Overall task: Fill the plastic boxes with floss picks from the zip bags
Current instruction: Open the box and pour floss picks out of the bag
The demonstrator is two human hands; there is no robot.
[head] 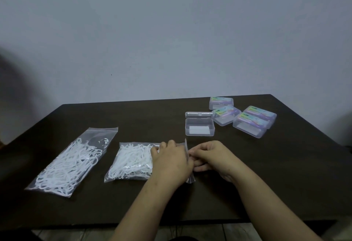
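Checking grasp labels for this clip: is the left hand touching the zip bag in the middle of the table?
Touching. The head view shows the left hand lying on the middle zip bag, its fingers curled at the bag's open end.

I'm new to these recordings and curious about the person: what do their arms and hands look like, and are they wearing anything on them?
Both forearms are bare as far as the picture shows, with no sleeves. The left hand and right hand wear no gloves, and no watch, bracelet or ring shows. Fingers look short and rounded; finer detail is too blurred to tell.
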